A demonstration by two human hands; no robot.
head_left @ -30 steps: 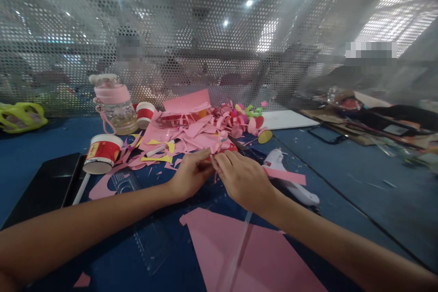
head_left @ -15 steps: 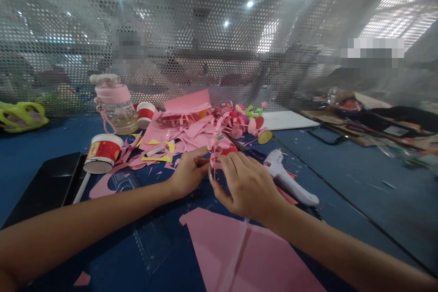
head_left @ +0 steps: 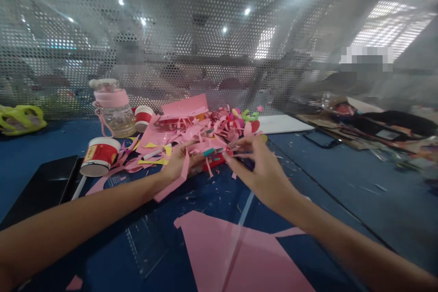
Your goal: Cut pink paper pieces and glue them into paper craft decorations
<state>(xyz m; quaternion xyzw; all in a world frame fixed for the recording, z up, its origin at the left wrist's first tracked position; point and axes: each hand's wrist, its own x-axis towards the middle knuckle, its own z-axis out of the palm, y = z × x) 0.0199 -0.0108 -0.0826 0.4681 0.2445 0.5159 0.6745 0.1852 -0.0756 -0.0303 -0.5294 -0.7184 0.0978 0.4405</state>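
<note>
Where my left hand (head_left: 178, 164) sits: closed on a pink strip (head_left: 170, 185), at the edge of the scrap pile (head_left: 191, 130).
Right hand (head_left: 265, 171): fingers loosely spread; I cannot tell if it grips anything.
Around: cup (head_left: 99, 155) and bottle (head_left: 114, 107) to the left; pink sheet (head_left: 232, 255) nearest me.

Worktop: blue worktop (head_left: 342, 178) strewn with small paper flecks.
Near side of the hands: large creased pink sheet (head_left: 222, 255), with a clear ruler (head_left: 147, 246) just left of it.
Beyond the hands: heap of pink scraps (head_left: 191, 127), its near edge at the left hand (head_left: 178, 164) and right hand (head_left: 263, 169).
Left of the left hand: red paper cup (head_left: 99, 155) on its side; flat black slab (head_left: 41, 187) further left.
Far left, beyond: pink-capped bottle (head_left: 114, 107), second red cup (head_left: 143, 117), yellow-green object (head_left: 20, 118).
Beyond the right hand: white sheet (head_left: 284, 123).
Far right: blurred clutter (head_left: 376, 127).
</note>
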